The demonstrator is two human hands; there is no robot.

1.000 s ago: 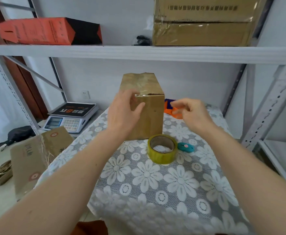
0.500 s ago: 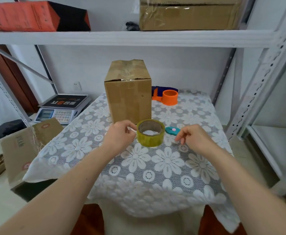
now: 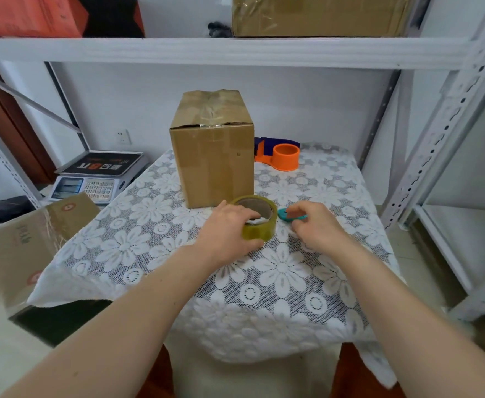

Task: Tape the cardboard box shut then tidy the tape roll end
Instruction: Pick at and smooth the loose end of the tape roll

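A brown cardboard box (image 3: 212,156) stands upright at the back middle of the table, its top flaps closed under shiny tape. In front of it lies a yellowish tape roll (image 3: 260,218), flat on the cloth. My left hand (image 3: 228,234) grips the roll's left side, with fingers over its rim and thumb below. My right hand (image 3: 311,225) is just right of the roll, fingertips pinching a small teal cutter (image 3: 288,216) that rests on the cloth.
An orange and blue tape dispenser (image 3: 282,155) sits behind the box on the right. The lace-covered table (image 3: 278,271) stands inside a white metal shelf frame (image 3: 436,145). A scale (image 3: 97,175) and an open carton (image 3: 34,239) are at the left.
Both hands left the box and came down to the tape roll. My left hand has closed on the roll and my right has reached the teal cutter.
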